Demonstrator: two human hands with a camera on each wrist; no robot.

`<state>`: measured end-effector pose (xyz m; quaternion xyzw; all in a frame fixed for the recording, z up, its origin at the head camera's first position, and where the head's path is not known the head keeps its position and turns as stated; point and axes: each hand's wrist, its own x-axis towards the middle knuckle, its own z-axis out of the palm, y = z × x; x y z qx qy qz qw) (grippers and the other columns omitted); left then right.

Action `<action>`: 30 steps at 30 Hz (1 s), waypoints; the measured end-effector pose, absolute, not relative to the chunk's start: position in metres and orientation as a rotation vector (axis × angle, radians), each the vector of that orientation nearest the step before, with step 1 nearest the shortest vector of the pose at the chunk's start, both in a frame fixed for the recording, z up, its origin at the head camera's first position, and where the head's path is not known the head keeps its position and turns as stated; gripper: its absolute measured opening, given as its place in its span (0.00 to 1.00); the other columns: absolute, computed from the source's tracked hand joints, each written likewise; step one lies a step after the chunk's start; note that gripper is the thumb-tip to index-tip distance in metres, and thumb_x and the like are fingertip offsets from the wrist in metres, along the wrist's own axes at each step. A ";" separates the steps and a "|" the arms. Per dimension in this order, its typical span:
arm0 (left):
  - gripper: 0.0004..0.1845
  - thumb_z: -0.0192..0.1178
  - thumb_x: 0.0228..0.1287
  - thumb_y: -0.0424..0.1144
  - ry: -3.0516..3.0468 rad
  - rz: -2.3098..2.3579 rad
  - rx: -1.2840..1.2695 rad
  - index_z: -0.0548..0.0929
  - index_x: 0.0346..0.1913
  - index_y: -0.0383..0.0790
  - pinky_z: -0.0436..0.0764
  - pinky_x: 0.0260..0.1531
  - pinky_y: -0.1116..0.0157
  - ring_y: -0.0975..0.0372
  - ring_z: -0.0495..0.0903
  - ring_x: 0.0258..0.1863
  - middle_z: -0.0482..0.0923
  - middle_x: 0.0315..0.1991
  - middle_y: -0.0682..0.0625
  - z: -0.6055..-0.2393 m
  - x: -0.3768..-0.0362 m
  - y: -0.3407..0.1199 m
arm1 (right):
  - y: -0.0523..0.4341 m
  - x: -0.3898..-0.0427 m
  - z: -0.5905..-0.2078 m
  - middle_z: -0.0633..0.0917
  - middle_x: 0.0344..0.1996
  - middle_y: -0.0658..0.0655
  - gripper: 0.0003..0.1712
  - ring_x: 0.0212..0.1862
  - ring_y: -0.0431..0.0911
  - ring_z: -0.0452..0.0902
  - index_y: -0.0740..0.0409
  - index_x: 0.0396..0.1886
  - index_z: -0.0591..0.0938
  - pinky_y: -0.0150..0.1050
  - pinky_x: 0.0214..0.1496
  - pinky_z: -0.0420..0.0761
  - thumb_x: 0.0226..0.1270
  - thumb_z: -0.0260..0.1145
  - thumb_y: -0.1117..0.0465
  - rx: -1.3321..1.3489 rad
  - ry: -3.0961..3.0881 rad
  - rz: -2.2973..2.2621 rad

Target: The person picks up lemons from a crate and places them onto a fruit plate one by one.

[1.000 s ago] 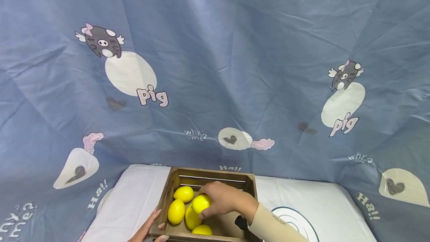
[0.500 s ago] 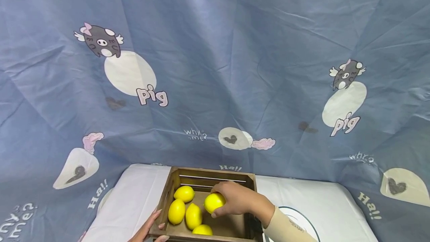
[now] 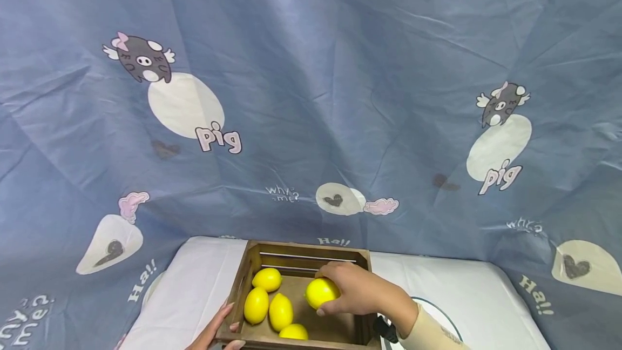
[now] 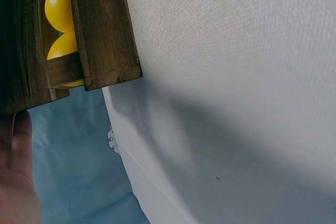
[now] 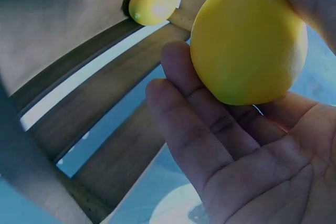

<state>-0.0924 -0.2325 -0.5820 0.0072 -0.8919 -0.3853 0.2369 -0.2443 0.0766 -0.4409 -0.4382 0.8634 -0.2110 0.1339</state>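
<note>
My right hand [image 3: 362, 288] holds a yellow lemon [image 3: 322, 293] over the right half of a brown wooden crate [image 3: 311, 246]. In the right wrist view, thumb and fingers curl round the held lemon [image 5: 249, 43], while two fingertips extend past it. Several other lemons lie in the crate's left half, among them an upright one [image 3: 281, 312] and one by the front wall [image 3: 293, 332]. My left hand [image 3: 211, 331] grips the crate's front left corner, fingertips on the side wall. The left wrist view shows that hand [image 4: 18, 166] against the slatted crate [image 4: 105, 30], with lemons behind the gap.
A white-covered table [image 3: 204, 263] bears the crate. Right of it, partly behind the right sleeve [image 3: 430, 331], is a round white shape with a dark green ring [image 3: 444, 315]. A blue curtain with pig prints [image 3: 311, 96] hangs behind.
My right hand has carried the lemon rightward, away from the lemons on the left, to the crate's right half. The left hand has stayed at the corner.
</note>
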 end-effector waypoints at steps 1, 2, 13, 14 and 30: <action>0.39 0.84 0.48 0.33 -2.450 -1.073 0.032 0.77 0.65 0.35 0.86 0.41 0.63 0.38 0.80 0.56 0.79 0.63 0.29 -0.580 -0.091 -0.232 | 0.078 -0.243 -0.440 0.84 0.46 0.40 0.30 0.44 0.35 0.74 0.52 0.56 0.85 0.33 0.47 0.77 0.59 0.79 0.42 -1.263 2.507 -0.613; 0.39 0.83 0.49 0.34 -2.455 -1.083 0.042 0.77 0.66 0.35 0.87 0.41 0.62 0.37 0.80 0.57 0.78 0.63 0.29 -0.579 -0.090 -0.232 | 0.079 -0.243 -0.439 0.83 0.46 0.40 0.30 0.44 0.35 0.74 0.51 0.56 0.85 0.33 0.47 0.77 0.59 0.78 0.41 -1.253 2.512 -0.612; 0.38 0.81 0.57 0.44 -2.492 -1.071 0.165 0.78 0.69 0.40 0.88 0.43 0.52 0.42 0.83 0.56 0.79 0.65 0.33 -0.569 -0.085 -0.229 | 0.099 -0.236 -0.441 0.83 0.47 0.41 0.31 0.43 0.36 0.75 0.53 0.58 0.83 0.31 0.42 0.80 0.62 0.78 0.41 -1.236 2.546 -0.750; 0.38 0.82 0.56 0.44 -2.497 -1.053 0.167 0.78 0.69 0.41 0.88 0.44 0.52 0.43 0.83 0.57 0.79 0.65 0.34 -0.569 -0.085 -0.228 | 0.101 -0.234 -0.442 0.83 0.47 0.41 0.30 0.44 0.35 0.75 0.52 0.58 0.83 0.31 0.43 0.81 0.62 0.78 0.42 -1.247 2.555 -0.770; 0.37 0.76 0.64 0.50 -2.570 -1.200 0.240 0.75 0.72 0.42 0.88 0.42 0.45 0.36 0.81 0.58 0.74 0.69 0.30 -0.561 -0.083 -0.224 | 0.137 -0.219 -0.436 0.82 0.43 0.37 0.26 0.40 0.34 0.76 0.50 0.56 0.82 0.32 0.42 0.81 0.62 0.80 0.49 -1.245 2.651 -0.947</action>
